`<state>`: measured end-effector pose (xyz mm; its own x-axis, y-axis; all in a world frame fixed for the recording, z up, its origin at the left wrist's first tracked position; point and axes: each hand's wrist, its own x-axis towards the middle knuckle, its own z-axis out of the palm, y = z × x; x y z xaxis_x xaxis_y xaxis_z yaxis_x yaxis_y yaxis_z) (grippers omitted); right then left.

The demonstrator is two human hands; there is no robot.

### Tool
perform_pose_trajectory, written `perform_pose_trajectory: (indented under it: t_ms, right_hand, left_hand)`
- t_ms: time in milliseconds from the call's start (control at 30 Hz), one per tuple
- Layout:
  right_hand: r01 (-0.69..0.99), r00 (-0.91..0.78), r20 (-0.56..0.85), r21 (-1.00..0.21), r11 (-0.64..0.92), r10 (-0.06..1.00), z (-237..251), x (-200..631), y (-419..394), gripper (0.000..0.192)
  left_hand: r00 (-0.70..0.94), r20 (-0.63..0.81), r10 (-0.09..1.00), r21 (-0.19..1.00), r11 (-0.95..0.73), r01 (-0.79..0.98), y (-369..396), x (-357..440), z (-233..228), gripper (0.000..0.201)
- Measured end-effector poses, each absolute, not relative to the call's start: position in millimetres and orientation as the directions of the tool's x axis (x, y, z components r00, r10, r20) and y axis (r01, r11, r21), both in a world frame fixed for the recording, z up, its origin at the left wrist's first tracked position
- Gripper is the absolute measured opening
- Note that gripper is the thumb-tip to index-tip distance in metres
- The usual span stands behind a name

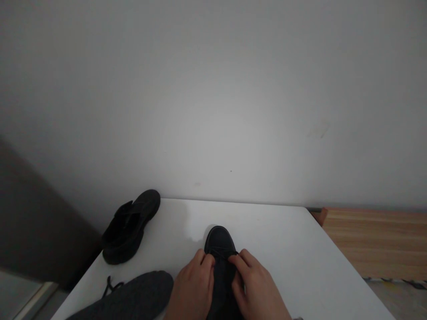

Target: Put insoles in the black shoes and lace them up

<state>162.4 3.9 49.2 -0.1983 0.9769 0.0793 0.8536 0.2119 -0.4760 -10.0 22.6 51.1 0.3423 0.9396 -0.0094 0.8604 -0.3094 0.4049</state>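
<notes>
Item: black lace-up shoe (220, 249), one of a pair, standing toe away from the person near the front edge of the white bench (293, 249), between the two hands. Left hand (193, 289) rests on the shoe's left side, its fingers (204, 262) curled in and pinched on the dark lace (223, 254) at the top of the lacing; right hand (258, 289) mirrors it on the right side, fingers closed on the same lace. Upper looks like soft fabric or suede, so it probably yields under pressure, while the sole likely stays stiff and keeps the shoe flat. Probably light. Lace is thin, limp and nearly the same colour as the upper, so it is hard to pick out; best held by fingertip pinch close to the eyelets. For lifting, the heel collar or the sides of the sole seem the firmest places to hold. Second black shoe (131, 226) lies well apart at the bench's far left corner, by the wall (213, 89). A dark sleeve or trouser leg (133, 298) crosses the near left edge.
</notes>
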Motion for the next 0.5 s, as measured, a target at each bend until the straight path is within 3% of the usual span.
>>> perform_pose_trajectory:
  t_ms: [233,433,500]
  right_hand:
    - [0.886,-0.225,0.134,-0.384,0.259,0.965,38.4,161.6,4.9,0.031]
    - [0.924,-0.239,0.216,-0.25,0.29,0.947,32.3,159.1,5.5,0.027]
    - [0.92,-0.235,0.242,-0.258,0.296,0.941,31.0,157.8,4.5,0.025]
  left_hand:
    - [0.323,-0.134,0.937,0.355,-0.259,0.898,25.4,-3.8,70.0,0.04]
    - [0.323,-0.134,0.937,0.28,-0.277,0.919,26.7,-1.4,72.5,0.04]
    - [0.314,-0.104,0.944,0.24,-0.283,0.929,26.1,-0.8,71.5,0.042]
